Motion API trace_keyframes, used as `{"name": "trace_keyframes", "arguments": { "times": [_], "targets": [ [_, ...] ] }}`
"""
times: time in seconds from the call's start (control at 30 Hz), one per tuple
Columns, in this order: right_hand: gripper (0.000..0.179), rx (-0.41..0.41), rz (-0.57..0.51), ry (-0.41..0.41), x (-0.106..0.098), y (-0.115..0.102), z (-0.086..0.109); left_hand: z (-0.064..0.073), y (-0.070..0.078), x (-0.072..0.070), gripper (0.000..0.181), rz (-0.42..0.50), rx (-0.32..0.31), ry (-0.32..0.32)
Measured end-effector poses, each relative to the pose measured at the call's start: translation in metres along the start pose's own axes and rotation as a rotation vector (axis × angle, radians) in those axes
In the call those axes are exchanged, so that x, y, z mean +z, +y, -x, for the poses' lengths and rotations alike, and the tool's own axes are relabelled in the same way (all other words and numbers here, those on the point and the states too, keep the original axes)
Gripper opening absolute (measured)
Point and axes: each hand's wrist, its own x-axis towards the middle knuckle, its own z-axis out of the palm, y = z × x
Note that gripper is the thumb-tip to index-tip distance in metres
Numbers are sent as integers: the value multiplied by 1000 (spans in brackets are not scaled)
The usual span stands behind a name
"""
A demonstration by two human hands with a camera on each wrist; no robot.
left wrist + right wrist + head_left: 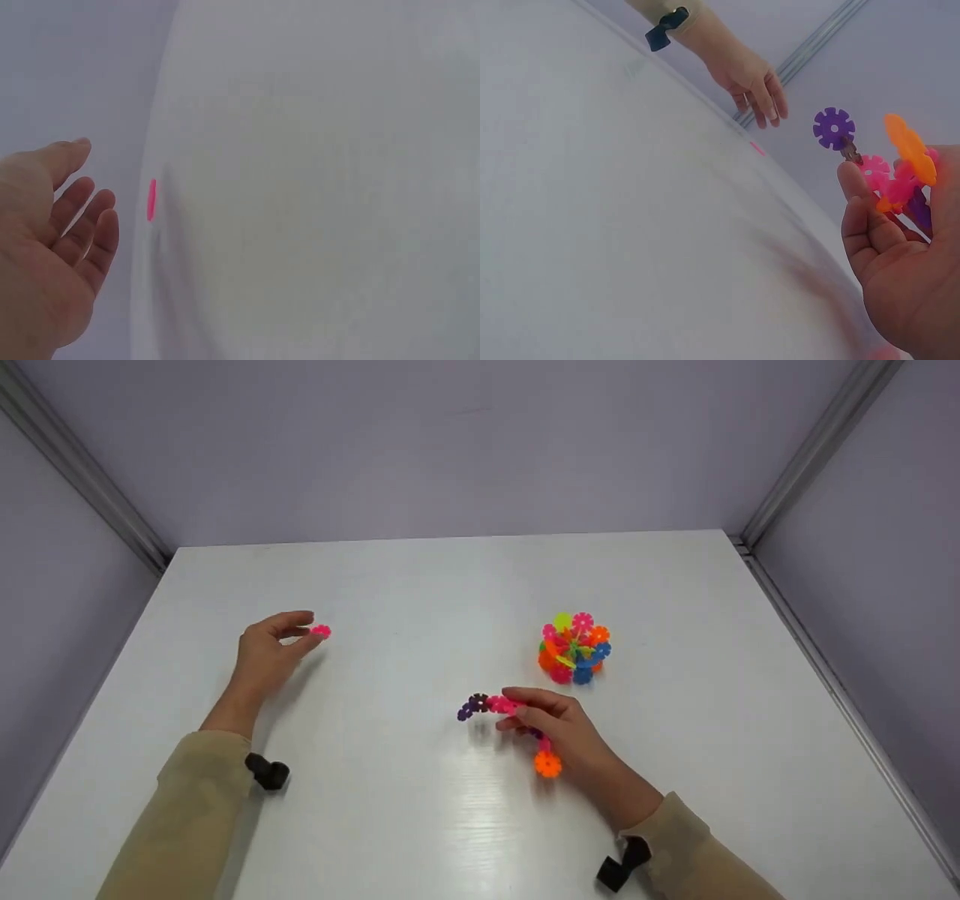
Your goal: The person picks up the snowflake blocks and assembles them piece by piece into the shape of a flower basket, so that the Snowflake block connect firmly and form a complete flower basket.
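My left hand (pixel 271 651) hovers over the left part of the table, thumb and fingers apart and loosely bent. A pink notched plastic disc (pixel 151 199) lies just beyond its fingertips, with a gap between in the left wrist view; in the head view it overlaps the thumb tip. My right hand (pixel 559 720) pinches a curved chain of linked snowflake discs between thumb and fingers. A purple disc (pixel 834 128) and a dark one form one end, pink discs (pixel 875 173) the middle, and an orange disc (pixel 548 764) the other end. The fingers hide part of the chain.
A ball-shaped cluster of linked multicoloured discs (pixel 575 649) sits on the white table (pixel 405 592), beyond my right hand. Pale panels and metal rails (pixel 832 442) enclose the table at the back and sides. A black wrist mount (pixel 267 772) sits at each sleeve cuff.
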Motion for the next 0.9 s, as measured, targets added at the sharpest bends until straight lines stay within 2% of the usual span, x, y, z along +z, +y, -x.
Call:
{"name": "trace_keyframes", "arguments": {
  "times": [0.1,0.17,0.33,0.47,0.67,0.77,0.9],
  "targets": [
    [42,14,0,5,0,0,1,-8,-8,-2,53,2,-71,-35],
    [42,18,3,2,1,0,1,-12,-13,-1,53,1,-89,-49],
    [42,20,9,-2,0,-1,1,-23,-20,6,48,-34,-69,-69],
    [42,20,9,3,0,-2,1,-25,-18,11,45,-85,-48,-76],
    [43,2,20,4,1,-1,1,-15,-10,16,47,-132,-13,-102],
    [43,-13,21,-2,1,-1,1,-4,-3,23,43,-126,-18,-123],
    [42,-21,19,-4,1,-1,1,16,13,39,37,-81,-27,-149]
  ]
}}
